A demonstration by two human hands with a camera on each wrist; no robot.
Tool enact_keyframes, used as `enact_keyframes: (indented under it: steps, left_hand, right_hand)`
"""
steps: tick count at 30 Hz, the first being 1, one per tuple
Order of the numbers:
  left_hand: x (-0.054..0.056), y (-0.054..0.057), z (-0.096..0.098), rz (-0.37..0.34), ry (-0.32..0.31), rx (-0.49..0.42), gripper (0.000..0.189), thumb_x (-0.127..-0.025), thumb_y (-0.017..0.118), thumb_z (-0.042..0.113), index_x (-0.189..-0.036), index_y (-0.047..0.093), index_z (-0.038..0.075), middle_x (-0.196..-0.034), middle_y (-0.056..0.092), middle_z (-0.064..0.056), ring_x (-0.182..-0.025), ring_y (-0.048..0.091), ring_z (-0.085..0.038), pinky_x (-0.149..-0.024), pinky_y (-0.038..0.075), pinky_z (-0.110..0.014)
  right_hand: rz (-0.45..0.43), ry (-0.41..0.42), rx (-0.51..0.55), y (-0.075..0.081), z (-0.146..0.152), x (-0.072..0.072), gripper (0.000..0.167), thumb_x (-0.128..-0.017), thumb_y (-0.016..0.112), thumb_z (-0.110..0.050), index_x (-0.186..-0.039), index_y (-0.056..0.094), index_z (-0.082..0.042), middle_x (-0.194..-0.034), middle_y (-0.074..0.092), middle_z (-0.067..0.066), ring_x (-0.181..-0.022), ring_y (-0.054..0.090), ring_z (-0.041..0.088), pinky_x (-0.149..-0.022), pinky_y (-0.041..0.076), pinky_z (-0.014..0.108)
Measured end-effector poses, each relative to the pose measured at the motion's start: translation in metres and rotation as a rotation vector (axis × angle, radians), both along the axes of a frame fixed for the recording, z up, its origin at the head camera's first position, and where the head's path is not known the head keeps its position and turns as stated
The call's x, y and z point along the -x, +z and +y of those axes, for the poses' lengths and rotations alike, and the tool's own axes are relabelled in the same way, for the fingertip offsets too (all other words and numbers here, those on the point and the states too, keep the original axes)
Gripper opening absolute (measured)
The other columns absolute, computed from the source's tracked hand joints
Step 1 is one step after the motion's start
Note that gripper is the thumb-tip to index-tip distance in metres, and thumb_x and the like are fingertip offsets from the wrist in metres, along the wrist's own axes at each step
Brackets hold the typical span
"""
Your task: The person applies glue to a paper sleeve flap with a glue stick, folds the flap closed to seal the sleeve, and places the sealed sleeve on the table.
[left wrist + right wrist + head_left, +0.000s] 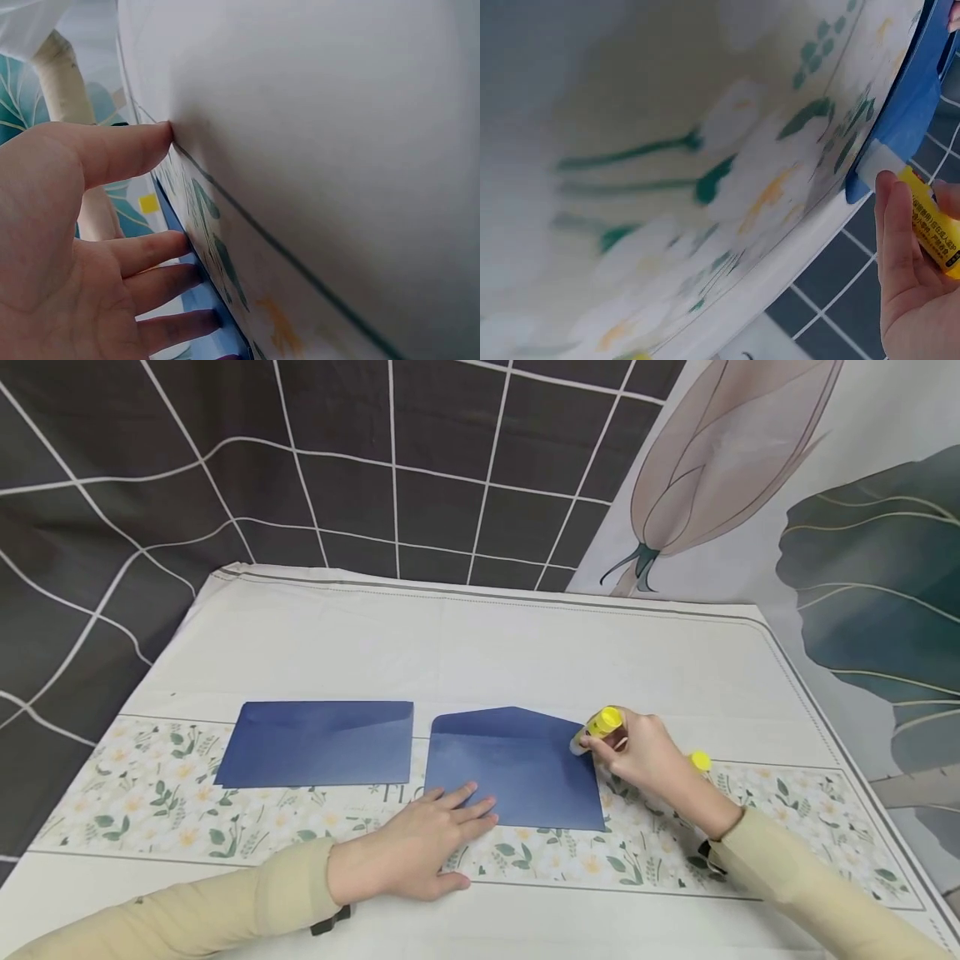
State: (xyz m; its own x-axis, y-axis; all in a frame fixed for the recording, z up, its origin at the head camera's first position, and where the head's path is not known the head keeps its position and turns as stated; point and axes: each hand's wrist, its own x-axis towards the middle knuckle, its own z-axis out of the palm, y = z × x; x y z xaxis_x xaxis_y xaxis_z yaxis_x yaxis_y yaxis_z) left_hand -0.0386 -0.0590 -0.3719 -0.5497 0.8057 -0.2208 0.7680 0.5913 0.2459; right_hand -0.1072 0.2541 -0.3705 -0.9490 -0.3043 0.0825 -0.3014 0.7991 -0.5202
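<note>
A blue envelope (pixel 510 777) lies on the table with its flap folded out toward the far side. My left hand (pixel 427 839) rests on its near left part, fingers straight and spread. In the left wrist view, the left hand's fingertips (pixel 180 244) press at the envelope's edge while the thumb touches the cloth. My right hand (pixel 637 752) grips a yellow glue stick (pixel 603 722) at the right end of the flap. Its white tip (pixel 879 165) meets the blue paper in the right wrist view.
To the left lies a stack of blue envelopes (pixel 318 743). The yellow cap (pixel 700 762) stands on the cloth beyond the right wrist. A floral-printed white cloth (pixel 450 643) covers the table, with a dark grid curtain (pixel 442 502) behind it.
</note>
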Motion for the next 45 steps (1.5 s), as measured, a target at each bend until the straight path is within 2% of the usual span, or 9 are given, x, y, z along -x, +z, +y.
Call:
enact_keyframes:
  steps: [8,15,19,25,30,33,37,42,45]
  left_hand:
    - [0.0,0.002,0.0,0.006,0.005,-0.007,0.071,-0.087,0.065,0.046,-0.146,0.042,0.015,-0.153,0.037,-0.003,-0.143,0.033,-0.028,-0.108,0.04,-0.051]
    - [0.004,0.002,-0.001,0.001,0.012,-0.043,0.061,-0.088,0.065,0.043,-0.141,0.049,0.016,-0.15,0.044,-0.002,-0.14,0.039,-0.028,-0.104,0.044,-0.052]
    - [0.008,0.001,-0.001,0.007,0.015,-0.103,0.05,-0.091,0.062,0.04,-0.134,0.056,0.016,-0.143,0.052,-0.001,-0.134,0.047,-0.027,-0.099,0.047,-0.052]
    - [0.018,0.0,0.001,0.048,-0.018,-0.174,0.04,-0.09,0.066,0.035,-0.125,0.064,0.017,-0.131,0.062,0.003,-0.117,0.056,-0.014,-0.09,0.052,-0.033]
    - [0.025,-0.002,0.002,0.051,-0.038,-0.203,0.036,-0.088,0.068,0.033,-0.12,0.067,0.014,-0.125,0.065,0.003,-0.108,0.056,-0.013,-0.088,0.051,-0.027]
    - [0.031,-0.001,0.003,0.03,-0.055,-0.21,0.034,-0.086,0.071,0.032,-0.115,0.069,0.014,-0.121,0.067,0.003,-0.106,0.057,-0.013,-0.089,0.05,-0.029]
    - [0.043,0.005,0.004,-0.029,-0.067,-0.207,0.034,-0.083,0.074,0.031,-0.113,0.07,0.016,-0.118,0.068,0.005,-0.109,0.058,-0.014,-0.095,0.048,-0.034]
    - [0.057,0.009,0.004,-0.119,-0.031,-0.193,0.046,-0.081,0.076,0.033,-0.123,0.065,0.019,-0.125,0.065,0.006,-0.118,0.057,-0.014,-0.103,0.045,-0.035]
    - [0.064,0.008,0.004,-0.132,0.011,-0.217,0.055,-0.079,0.078,0.033,-0.129,0.061,0.019,-0.13,0.062,0.005,-0.122,0.054,-0.015,-0.106,0.042,-0.038]
  right_hand:
    - [0.037,0.023,0.007,-0.001,-0.012,0.004,0.015,-0.084,0.074,-0.017,-0.091,0.064,-0.007,-0.069,0.066,0.0,-0.06,0.062,0.007,-0.048,0.049,0.018]
    - [-0.102,0.069,0.074,0.005,-0.007,0.013,0.012,-0.084,0.073,-0.016,-0.092,0.067,-0.009,-0.071,0.066,-0.002,-0.058,0.058,0.006,-0.048,0.05,0.022]
    - [-0.109,0.146,0.029,0.014,-0.004,0.018,0.018,-0.08,0.076,-0.016,-0.095,0.071,-0.009,-0.07,0.067,-0.004,-0.049,0.054,0.005,-0.043,0.047,0.022]
    - [-0.028,0.229,-0.07,0.018,-0.003,0.018,0.024,-0.078,0.078,-0.018,-0.099,0.071,-0.008,-0.074,0.069,-0.001,-0.047,0.05,-0.001,-0.042,0.045,0.019]
    - [-0.064,0.186,0.024,0.015,-0.002,0.014,0.026,-0.079,0.078,-0.018,-0.102,0.071,-0.009,-0.074,0.071,0.002,-0.042,0.051,0.002,-0.04,0.044,0.02]
    - [-0.086,0.142,0.086,0.016,-0.004,0.014,0.026,-0.081,0.076,-0.021,-0.105,0.07,-0.015,-0.063,0.067,-0.002,-0.035,0.044,0.002,-0.037,0.041,0.022]
    - [-0.055,0.104,0.113,0.016,-0.011,0.016,0.027,-0.083,0.075,-0.027,-0.108,0.069,-0.02,-0.056,0.063,-0.002,-0.031,0.031,0.001,-0.036,0.036,0.023]
    - [0.058,0.059,0.12,0.012,-0.018,0.024,0.029,-0.08,0.078,-0.024,-0.107,0.071,-0.017,-0.083,0.074,0.004,-0.033,0.022,-0.002,-0.034,0.029,0.022]
    - [0.095,0.019,0.165,0.01,-0.022,0.03,0.028,-0.078,0.079,-0.018,-0.104,0.072,-0.013,-0.099,0.074,0.008,-0.042,0.038,-0.002,-0.04,0.038,0.019]
